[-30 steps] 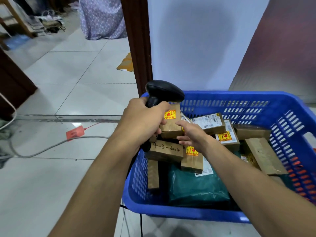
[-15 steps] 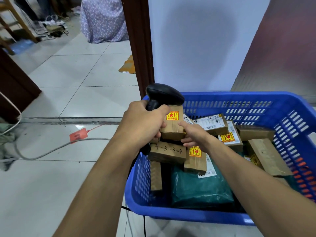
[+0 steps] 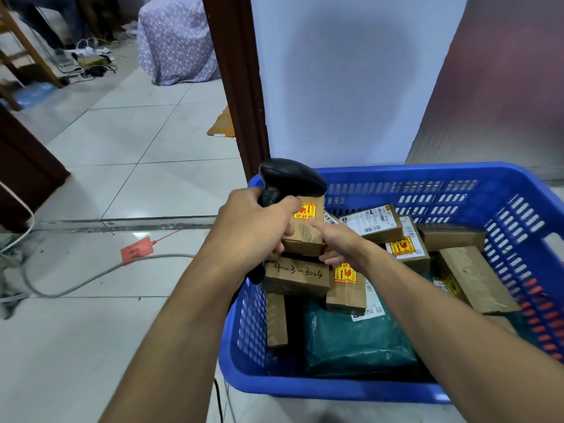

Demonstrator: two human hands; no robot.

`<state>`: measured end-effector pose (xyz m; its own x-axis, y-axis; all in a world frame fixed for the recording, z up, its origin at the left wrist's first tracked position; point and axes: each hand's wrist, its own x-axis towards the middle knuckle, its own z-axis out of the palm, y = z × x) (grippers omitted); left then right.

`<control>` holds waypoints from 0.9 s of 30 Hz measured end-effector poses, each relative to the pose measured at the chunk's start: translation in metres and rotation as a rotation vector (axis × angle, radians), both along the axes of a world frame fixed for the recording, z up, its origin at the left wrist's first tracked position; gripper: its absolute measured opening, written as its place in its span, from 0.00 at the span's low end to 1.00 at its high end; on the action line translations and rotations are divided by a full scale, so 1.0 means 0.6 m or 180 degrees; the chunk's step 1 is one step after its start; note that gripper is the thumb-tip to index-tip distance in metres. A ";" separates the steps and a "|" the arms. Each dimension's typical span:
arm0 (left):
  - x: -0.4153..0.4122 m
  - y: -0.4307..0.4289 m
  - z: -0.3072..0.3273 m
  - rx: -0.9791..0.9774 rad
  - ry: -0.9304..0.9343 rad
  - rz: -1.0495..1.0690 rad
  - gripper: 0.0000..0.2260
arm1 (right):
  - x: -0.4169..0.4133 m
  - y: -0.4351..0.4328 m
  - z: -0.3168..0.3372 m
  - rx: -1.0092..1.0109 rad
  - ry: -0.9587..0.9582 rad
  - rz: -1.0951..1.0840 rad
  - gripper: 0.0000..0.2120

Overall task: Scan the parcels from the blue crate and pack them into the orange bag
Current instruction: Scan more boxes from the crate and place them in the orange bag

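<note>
A blue crate (image 3: 427,181) stands on the floor, holding several brown cardboard parcels and a dark green poly bag (image 3: 354,340). My left hand (image 3: 253,230) grips a black barcode scanner (image 3: 290,178) by its handle over the crate's left rim. My right hand (image 3: 341,242) holds a small brown box (image 3: 305,230) with a yellow and red fragile sticker, upright right under the scanner's head. Below it lies a box marked 4-3-3004 (image 3: 296,277). The orange bag is out of view.
A dark wooden door post (image 3: 241,87) and a white wall stand behind the crate. On the tiled floor to the left lie a grey cable (image 3: 91,277) and a red tag (image 3: 135,248). A cloth-covered object (image 3: 177,41) and cables sit far back.
Both hands with the scanner and the small box have stayed together over the crate's left rim; the view has shifted slightly and nothing was let go.
</note>
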<state>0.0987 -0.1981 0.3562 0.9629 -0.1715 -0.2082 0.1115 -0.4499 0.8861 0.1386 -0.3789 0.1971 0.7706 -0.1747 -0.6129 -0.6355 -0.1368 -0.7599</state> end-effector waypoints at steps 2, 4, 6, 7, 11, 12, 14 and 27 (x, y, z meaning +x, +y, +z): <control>0.000 -0.005 0.000 -0.0010 0.0009 -0.0007 0.07 | 0.000 -0.006 0.008 0.0096 0.0016 -0.0031 0.37; -0.001 -0.008 0.000 -0.0025 0.0009 -0.0013 0.07 | -0.002 -0.007 0.009 0.0114 0.0058 0.0017 0.37; -0.001 -0.011 -0.001 -0.0029 0.0006 -0.0030 0.07 | -0.006 -0.005 0.009 0.0109 0.0094 0.0025 0.37; 0.000 -0.012 -0.001 -0.0028 0.0003 -0.0036 0.07 | -0.007 -0.003 0.009 0.0122 0.0110 -0.0022 0.36; 0.002 -0.014 -0.004 -0.0015 -0.0017 -0.0045 0.07 | -0.007 0.005 0.008 0.0187 0.0205 -0.0269 0.31; 0.003 -0.016 -0.005 -0.0007 -0.0023 -0.0057 0.07 | -0.007 0.006 0.007 0.0195 0.0222 -0.0338 0.31; 0.003 -0.019 -0.008 -0.0004 -0.0030 -0.0076 0.07 | -0.005 0.008 0.007 0.0261 0.0227 -0.0462 0.29; 0.004 -0.029 -0.010 0.0036 -0.0057 -0.0109 0.07 | -0.011 0.003 0.029 0.0344 0.0245 0.0077 0.22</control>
<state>0.1013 -0.2152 0.3501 0.9601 -0.2022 -0.1930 0.0798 -0.4632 0.8827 0.1320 -0.3770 0.2145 0.7238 -0.0863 -0.6846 -0.6899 -0.0727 -0.7203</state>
